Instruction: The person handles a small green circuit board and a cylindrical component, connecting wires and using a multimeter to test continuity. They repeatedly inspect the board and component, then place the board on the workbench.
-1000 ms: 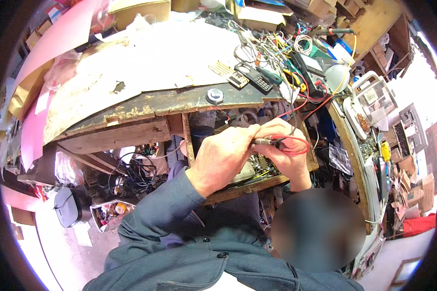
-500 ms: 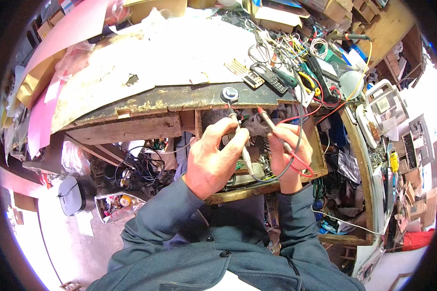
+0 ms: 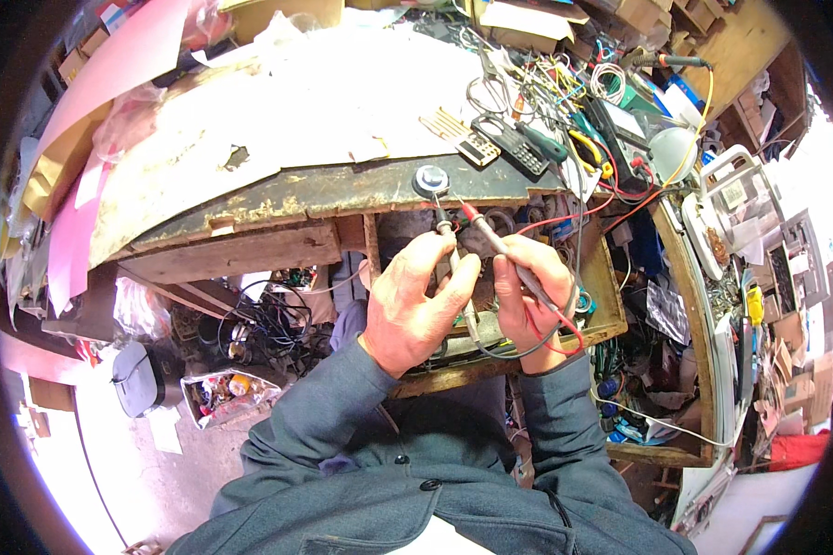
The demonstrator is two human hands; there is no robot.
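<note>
At frame centre, the left hand (image 3: 405,301) has its fingers closed round the black probe (image 3: 444,225), the right hand (image 3: 537,273) round the red probe (image 3: 483,229); both tips lie near the disc (image 3: 430,179) on the surface (image 3: 324,191), upper centre.

A head-worn fisheye camera looks down from close above the left hand (image 3: 400,310) and right hand (image 3: 548,276)

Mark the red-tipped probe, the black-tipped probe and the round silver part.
Red-tipped probe (image 3: 489,237): head view, on its barrel behind the red front.
Black-tipped probe (image 3: 445,226): head view, on its pale collar.
Round silver part (image 3: 430,179): head view, on its top face.
</note>
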